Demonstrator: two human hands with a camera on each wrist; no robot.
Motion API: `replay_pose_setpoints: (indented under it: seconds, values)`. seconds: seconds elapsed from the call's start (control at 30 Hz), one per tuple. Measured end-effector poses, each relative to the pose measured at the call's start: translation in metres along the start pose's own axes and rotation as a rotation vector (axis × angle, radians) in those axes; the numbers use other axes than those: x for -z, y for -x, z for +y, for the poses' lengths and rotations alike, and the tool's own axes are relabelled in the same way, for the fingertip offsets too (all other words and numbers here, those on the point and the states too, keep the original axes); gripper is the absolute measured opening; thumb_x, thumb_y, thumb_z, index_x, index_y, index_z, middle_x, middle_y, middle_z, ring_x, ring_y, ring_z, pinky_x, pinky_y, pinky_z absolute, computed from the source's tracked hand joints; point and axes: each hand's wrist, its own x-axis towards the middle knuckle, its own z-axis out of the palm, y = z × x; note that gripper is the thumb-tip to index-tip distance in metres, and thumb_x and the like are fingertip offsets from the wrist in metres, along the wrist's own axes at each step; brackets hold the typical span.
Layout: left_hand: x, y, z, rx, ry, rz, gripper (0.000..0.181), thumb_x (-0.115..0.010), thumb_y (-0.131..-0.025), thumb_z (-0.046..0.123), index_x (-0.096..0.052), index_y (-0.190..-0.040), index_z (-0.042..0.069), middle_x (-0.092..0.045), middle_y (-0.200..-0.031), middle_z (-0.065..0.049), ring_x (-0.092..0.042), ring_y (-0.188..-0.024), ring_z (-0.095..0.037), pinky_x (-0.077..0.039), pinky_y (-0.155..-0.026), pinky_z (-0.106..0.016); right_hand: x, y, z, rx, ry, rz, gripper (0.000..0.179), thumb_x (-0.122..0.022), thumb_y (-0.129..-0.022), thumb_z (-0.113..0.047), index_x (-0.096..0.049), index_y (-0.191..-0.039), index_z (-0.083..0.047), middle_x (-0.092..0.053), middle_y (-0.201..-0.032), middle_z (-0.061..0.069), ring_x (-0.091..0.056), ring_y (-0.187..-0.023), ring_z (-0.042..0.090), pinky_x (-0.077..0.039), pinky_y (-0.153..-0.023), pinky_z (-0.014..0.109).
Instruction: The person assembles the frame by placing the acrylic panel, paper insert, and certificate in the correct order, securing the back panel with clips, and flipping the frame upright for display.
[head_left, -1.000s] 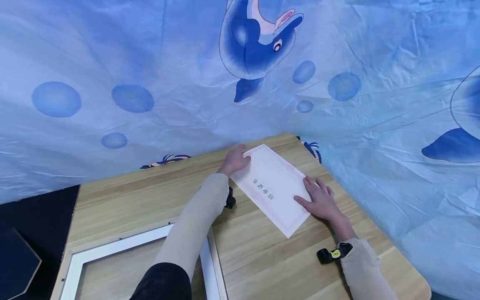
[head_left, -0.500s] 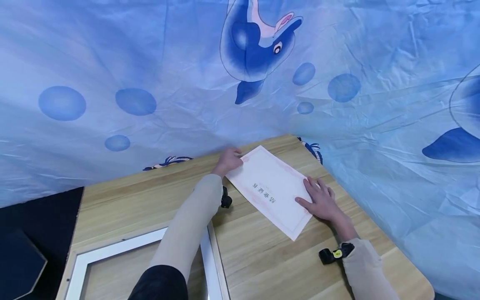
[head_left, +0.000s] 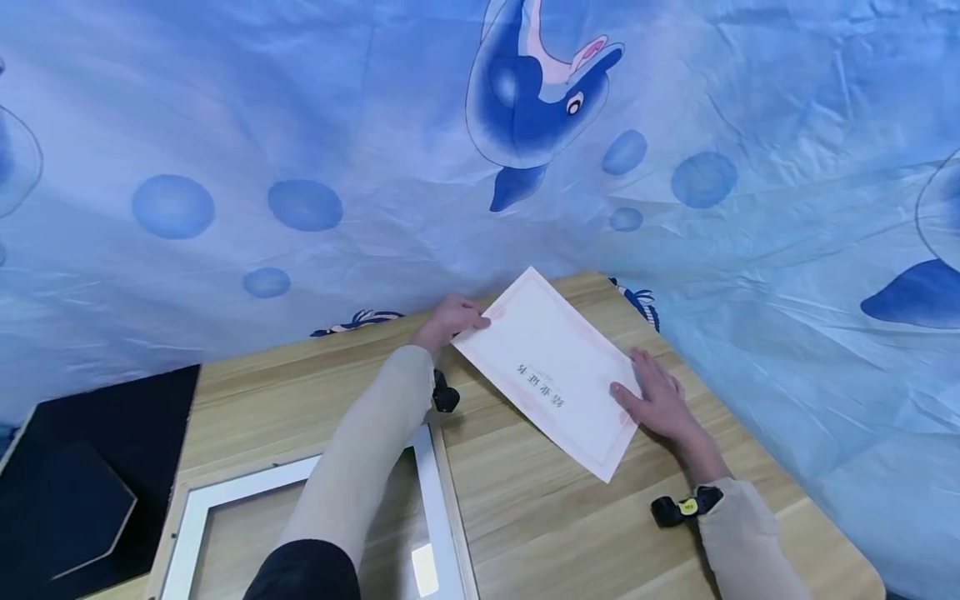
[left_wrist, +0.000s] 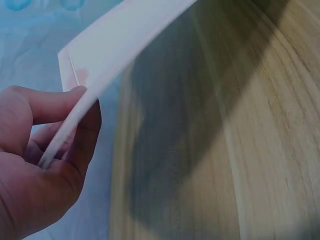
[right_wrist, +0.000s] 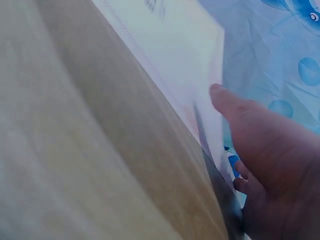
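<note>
A white certificate (head_left: 551,367) with pink borders and dark printed characters is tilted and raised off the wooden table. My left hand (head_left: 452,320) pinches its left edge; in the left wrist view the thumb lies on the printed face and the curled fingers (left_wrist: 87,135) are behind the sheet. At the opposite edge my right hand (head_left: 660,402) holds the sheet, its thumb (right_wrist: 227,102) on the front and the other fingers partly hidden behind. The paper bows slightly beneath the left thumb.
A white picture frame (head_left: 437,508) lies at the front left of the table (head_left: 555,533), partly covered by the left sleeve. A black panel (head_left: 67,500) is at far left. A blue dolphin-print curtain (head_left: 390,167) hangs along the table's back and right edges.
The certificate, earlier flat on the table, is now lifted and tilted. My left hand has shifted left and grips its edge; the right hand's fingers have come round the right edge. The view has turned left.
</note>
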Motion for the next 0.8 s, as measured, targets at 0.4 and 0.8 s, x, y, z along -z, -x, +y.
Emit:
replay_pose_setpoints:
  seconds: [0.4,0.8]
  values:
    - [0.041,0.036,0.009,0.039,0.135,0.008,0.045,-0.069,-0.088,0.011,-0.057,-0.131,0.004,-0.062,-0.117,-0.018,-0.064,-0.075,-0.018,-0.055,-0.069,-0.031,0.008,0.009,-0.021,-0.272,-0.472,0.159,0.092,-0.053,-0.095,-0.05,0.001,-0.154,-0.004,-0.032,-0.148,0.029,-0.039,-0.133,0.039,-0.031,-0.11,0.047]
    - [0.076,0.069,0.011,-0.003,0.198,0.077,0.043,-0.068,-0.088,0.01,-0.059,-0.13,0.004,-0.063,-0.112,-0.016,-0.065,-0.075,-0.019,-0.056,-0.067,-0.031,0.018,0.008,-0.055,-0.19,-0.657,0.038,0.047,-0.057,-0.096,-0.041,-0.058,-0.09,0.006,-0.051,-0.079,-0.002,-0.051,-0.076,0.011,-0.052,-0.073,0.029]
